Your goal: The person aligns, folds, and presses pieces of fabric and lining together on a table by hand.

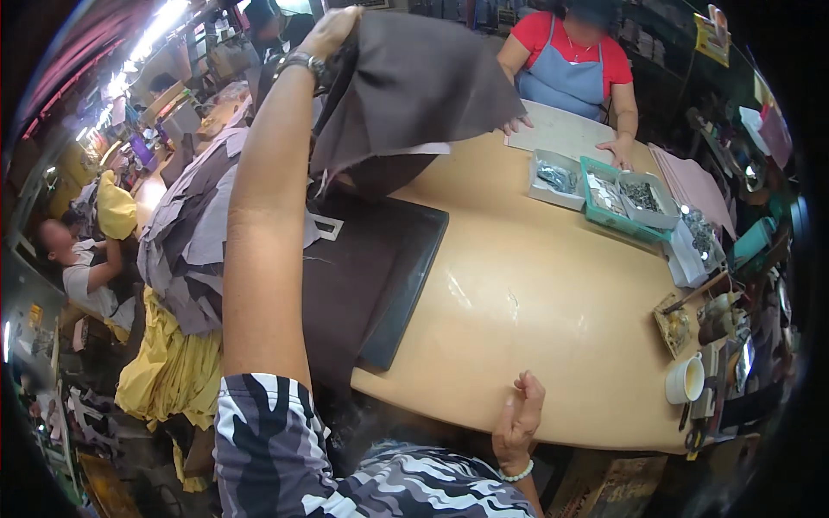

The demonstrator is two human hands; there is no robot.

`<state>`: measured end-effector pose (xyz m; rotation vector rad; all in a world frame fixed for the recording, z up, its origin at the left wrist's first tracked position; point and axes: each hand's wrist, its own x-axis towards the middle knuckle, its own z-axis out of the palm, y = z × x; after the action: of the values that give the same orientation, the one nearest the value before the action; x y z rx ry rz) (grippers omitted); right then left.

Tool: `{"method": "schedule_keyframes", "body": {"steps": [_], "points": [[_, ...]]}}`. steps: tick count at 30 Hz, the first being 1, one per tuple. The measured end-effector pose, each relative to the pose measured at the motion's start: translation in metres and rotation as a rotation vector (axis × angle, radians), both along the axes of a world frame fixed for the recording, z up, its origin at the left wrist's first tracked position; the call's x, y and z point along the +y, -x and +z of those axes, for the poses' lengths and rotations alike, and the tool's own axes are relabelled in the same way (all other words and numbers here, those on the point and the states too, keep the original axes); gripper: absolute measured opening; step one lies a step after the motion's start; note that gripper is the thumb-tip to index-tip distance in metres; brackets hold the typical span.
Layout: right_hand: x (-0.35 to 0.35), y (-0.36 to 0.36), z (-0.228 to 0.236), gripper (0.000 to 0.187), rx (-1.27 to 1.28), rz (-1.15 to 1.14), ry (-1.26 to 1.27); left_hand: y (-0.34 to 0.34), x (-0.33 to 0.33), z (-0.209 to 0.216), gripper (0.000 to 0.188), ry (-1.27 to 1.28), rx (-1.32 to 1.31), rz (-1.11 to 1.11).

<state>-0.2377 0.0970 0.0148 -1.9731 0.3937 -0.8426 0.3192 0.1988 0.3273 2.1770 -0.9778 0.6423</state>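
Note:
My left hand (335, 31) is raised at the far end of my outstretched arm, its fingers closed on the edge of a dark brown fabric piece (423, 82). The fabric hangs in the air over the far left of the table. Below it, more dark brown fabric (341, 281) lies on a dark flat board (408, 289). A small white rectangular frame-like piece (328, 227) rests there beside my forearm. My right hand (518, 423), a beaded bracelet at its wrist, hovers at the table's near edge with loosely bent fingers and nothing in it.
The tan table (509, 302) curves before me. Grey-purple fabric pieces (190, 233) and yellow cloth (168, 363) pile at left. On the right stand a teal tray (626, 226) of small parts, a white cup (685, 380) and tools. Across sits a person in a blue apron (561, 86).

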Motion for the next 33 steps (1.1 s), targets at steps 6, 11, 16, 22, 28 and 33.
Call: {"method": "schedule_keyframes", "body": {"steps": [6,11,16,22,28,33], "points": [[0.002,-0.005,0.000,0.045,0.159,-0.033,0.234,0.003,0.020,-0.140,0.070,-0.271,0.071,0.493],[0.002,-0.005,0.000,0.046,0.204,-0.023,0.241,0.027,0.017,-0.209,0.069,-0.813,0.064,0.526],[0.005,-0.008,0.003,0.047,0.206,-0.056,0.218,0.021,0.026,-0.228,0.046,-0.824,0.206,0.483],[0.005,-0.008,0.001,0.047,0.178,-0.060,0.211,0.041,0.058,-0.178,0.030,-0.232,0.052,0.353],[0.006,-0.007,0.001,0.046,0.182,-0.044,0.224,0.036,0.162,-0.152,0.026,-0.119,-0.140,0.619],[0.007,-0.005,-0.002,0.048,0.190,-0.064,0.196,0.019,0.248,-0.162,0.032,-0.243,-0.001,0.931]]}}
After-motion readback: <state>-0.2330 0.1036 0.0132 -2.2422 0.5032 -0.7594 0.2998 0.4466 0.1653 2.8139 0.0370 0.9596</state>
